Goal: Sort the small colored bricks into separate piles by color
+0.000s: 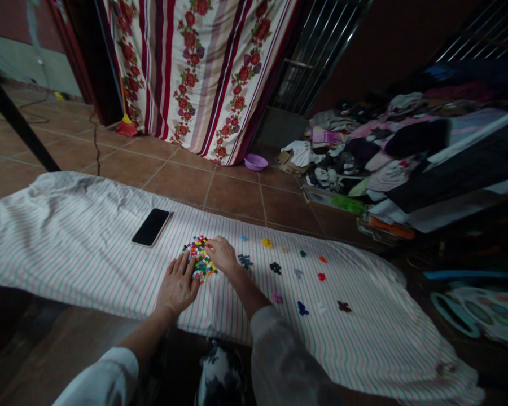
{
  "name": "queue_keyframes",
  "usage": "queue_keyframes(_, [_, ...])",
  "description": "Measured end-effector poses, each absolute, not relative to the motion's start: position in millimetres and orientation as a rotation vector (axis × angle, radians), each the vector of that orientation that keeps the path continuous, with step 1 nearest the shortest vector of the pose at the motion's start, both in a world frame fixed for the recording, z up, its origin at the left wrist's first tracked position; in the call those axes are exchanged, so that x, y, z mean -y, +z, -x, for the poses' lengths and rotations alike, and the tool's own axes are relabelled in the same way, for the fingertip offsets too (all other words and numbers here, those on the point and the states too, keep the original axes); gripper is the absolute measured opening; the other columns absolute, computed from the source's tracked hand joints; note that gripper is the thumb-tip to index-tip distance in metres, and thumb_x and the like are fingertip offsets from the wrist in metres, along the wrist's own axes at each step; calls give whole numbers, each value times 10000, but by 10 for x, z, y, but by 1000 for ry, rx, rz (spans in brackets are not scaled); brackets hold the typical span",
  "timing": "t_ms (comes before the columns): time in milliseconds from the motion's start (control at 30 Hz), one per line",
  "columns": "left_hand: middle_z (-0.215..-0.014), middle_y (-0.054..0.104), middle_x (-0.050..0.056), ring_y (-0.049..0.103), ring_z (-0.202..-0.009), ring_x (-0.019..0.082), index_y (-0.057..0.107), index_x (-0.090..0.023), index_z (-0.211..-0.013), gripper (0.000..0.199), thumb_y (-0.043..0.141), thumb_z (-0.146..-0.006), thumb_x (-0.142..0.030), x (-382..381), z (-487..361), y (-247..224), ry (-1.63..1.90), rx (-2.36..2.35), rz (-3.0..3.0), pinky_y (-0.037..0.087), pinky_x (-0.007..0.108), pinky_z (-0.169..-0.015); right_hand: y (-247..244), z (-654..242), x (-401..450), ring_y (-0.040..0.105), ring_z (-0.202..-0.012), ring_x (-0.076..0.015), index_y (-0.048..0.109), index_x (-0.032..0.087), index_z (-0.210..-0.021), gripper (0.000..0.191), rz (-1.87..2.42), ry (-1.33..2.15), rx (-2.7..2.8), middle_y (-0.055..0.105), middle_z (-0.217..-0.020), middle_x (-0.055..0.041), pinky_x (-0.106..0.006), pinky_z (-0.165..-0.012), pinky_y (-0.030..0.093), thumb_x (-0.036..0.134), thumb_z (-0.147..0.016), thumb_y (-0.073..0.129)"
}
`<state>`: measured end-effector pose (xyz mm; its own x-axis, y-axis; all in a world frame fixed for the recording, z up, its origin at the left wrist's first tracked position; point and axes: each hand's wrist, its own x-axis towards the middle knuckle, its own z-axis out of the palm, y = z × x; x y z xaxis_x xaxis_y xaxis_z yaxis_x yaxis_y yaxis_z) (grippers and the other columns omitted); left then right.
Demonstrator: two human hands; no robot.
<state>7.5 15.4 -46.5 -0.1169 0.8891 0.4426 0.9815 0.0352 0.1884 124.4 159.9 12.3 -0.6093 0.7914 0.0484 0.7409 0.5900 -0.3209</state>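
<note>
A pile of small, many-coloured pieces [203,267] lies on the striped cloth [105,265]. My left hand [178,286] rests flat at the pile's near left side, fingers outstretched, fingertips touching its edge. Over the pile's far right edge, my right hand [222,254] has its fingers closed in a pinch; anything between them is too small to make out. Right of the hands lie little single-colour groups, among them yellow pieces [266,243], black pieces [275,268], red pieces [321,277], dark blue pieces [302,308] and brown pieces [344,306].
A dark-screened phone [151,227] lies on the cloth left of the pile. Beyond it are a floral curtain [195,73], a purple basin [256,162] and a red broom head [127,128] on the tiled floor. Heaped clothes [364,141] occupy the right side.
</note>
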Motion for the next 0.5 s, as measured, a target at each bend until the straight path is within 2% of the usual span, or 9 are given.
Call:
queue_keyframes(200, [-1463,477,170,437,-1369,301,514,-121,-1368,540,398,-925,-406,-152,-79,-441,-617,2100,1941,380,474,-1098,180,-1107,-1546,578,-1049,-211,707,210,-1041,210,1421,402,2660,667,-1077,-93,-295,-894,422,304,-930,554])
queue_keyframes(500, [-1471,468,168,438,-1368,304,508,-125,-1370,542,394,-926,-415,-154,-79,-444,-631,2100,1938,381,480,-1092,122,-1021,-1567,610,-986,-197,693,194,-1014,195,1514,462,2611,693,-1009,-98,-280,-839,426,190,-912,526])
